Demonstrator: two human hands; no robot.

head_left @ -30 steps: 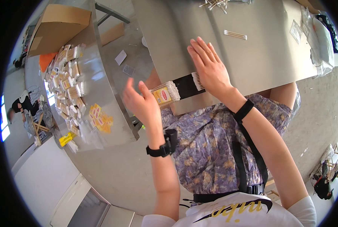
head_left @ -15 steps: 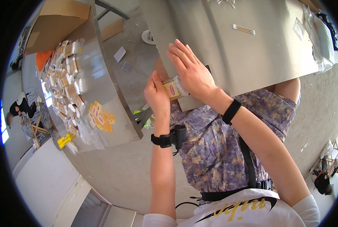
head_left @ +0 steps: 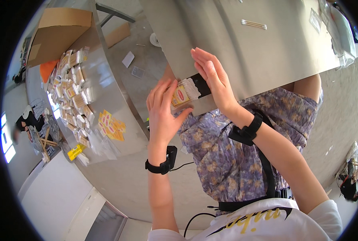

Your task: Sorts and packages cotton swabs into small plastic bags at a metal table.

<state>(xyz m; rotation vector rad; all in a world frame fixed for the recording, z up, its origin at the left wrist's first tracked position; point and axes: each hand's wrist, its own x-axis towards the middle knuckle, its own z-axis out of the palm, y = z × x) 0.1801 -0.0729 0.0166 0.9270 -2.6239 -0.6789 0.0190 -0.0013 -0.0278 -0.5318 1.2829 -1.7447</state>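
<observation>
A small pack of cotton swabs (head_left: 192,89) with a yellow card (head_left: 179,96) at one end lies at the near left corner of the metal table. My left hand (head_left: 161,107) is at the pack's left end, fingers stretched along one side and thumb spread out below. The hand looks open around that end rather than closed on it. To the right, my right hand (head_left: 219,82) is on its edge, fingers straight and nothing in it. Between the swab tips and my right palm shows a flat black piece (head_left: 203,85), partly hidden by the hand.
A few loose swabs (head_left: 254,24) lie farther back on the metal table (head_left: 267,52). The left-hand table holds a heap of packed swabs (head_left: 72,90), yellow cards (head_left: 111,125), clear bags (head_left: 102,145), a yellow tube-like item (head_left: 76,152) and a cardboard box (head_left: 60,34).
My right hand has come off the pack's right end and turned on its edge, uncovering the swab tips and the black piece. My left hand's fingers and thumb have opened out.
</observation>
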